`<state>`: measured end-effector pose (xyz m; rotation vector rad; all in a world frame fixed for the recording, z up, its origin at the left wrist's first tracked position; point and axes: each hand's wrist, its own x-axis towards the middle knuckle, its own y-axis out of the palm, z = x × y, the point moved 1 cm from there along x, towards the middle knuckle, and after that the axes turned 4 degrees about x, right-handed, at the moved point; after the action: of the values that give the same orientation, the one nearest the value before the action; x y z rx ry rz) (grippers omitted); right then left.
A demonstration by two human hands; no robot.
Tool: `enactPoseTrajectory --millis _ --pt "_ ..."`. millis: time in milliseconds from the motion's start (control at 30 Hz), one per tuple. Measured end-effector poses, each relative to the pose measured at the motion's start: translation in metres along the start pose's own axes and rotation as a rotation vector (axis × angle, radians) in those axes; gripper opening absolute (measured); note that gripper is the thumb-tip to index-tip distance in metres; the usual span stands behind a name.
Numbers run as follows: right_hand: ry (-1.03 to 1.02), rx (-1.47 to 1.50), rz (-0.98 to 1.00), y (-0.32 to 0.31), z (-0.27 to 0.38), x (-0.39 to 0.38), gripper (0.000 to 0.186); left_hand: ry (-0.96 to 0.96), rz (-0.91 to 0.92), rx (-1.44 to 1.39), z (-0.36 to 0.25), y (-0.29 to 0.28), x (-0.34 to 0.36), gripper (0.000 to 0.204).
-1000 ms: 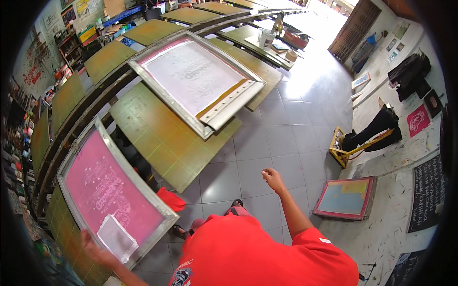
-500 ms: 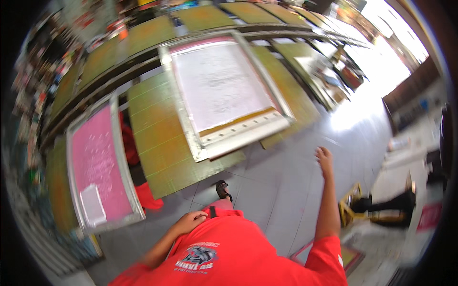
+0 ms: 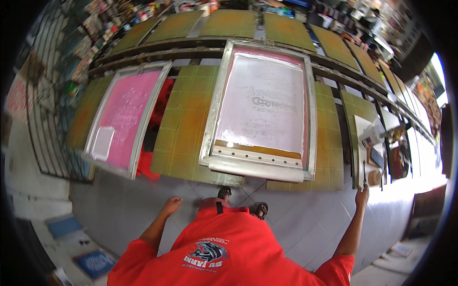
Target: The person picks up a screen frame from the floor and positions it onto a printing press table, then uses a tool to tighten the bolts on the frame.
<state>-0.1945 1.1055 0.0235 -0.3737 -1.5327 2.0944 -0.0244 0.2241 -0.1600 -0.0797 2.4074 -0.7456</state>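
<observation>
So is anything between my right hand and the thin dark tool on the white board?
Nothing visible: your right hand shows at the near end of the thin dark tool; whether they touch, I can't tell. The tan roll sits to the tool's right, not between.

Forward of the left hand [image 3: 171, 206], clearance extends over the tiled floor [image 3: 310, 209] and the exposed olive platen [image 3: 186, 121]. The pink screen [image 3: 126, 105] and large framed screen [image 3: 272, 117] bound this platen. Around the right hand [image 3: 362, 193], a thin dark tool [image 3: 364, 172], tub [image 3: 369, 137] and tape roll [image 3: 374, 178] restrict access.
</observation>
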Motion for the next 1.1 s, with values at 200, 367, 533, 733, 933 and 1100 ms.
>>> enactPoseTrajectory --millis 200,367,533,733,933,1100 --pt "-0.157 -0.198 -0.105 0.047 -0.061 0.082 0.045 -0.437 -0.211 -0.149 0.063 0.077 -0.136 0.03" --pt "-0.194 -0.186 -0.098 0.027 -0.032 0.065 0.035 -0.436 0.031 -0.248 0.043 0.186 -0.239 0.039" --pt "-0.061 -0.242 -0.026 0.029 -0.05 0.087 0.032 -0.402 0.123 -0.3 0.005 0.252 -0.254 0.038" --pt "-0.015 -0.129 0.075 0.063 -0.089 0.125 0.033 -0.222 -0.07 -0.258 -0.045 0.213 -0.25 0.033" --pt "-0.272 0.23 -0.064 0.043 -0.149 0.206 0.022 -0.255 -0.214 -0.478 0.027 0.223 -0.264 0.034" --pt "0.092 1.185 0.034 -0.017 0.075 -0.045 0.014 -0.411 -0.144 -0.352 0.126 0.189 -0.35 0.031"
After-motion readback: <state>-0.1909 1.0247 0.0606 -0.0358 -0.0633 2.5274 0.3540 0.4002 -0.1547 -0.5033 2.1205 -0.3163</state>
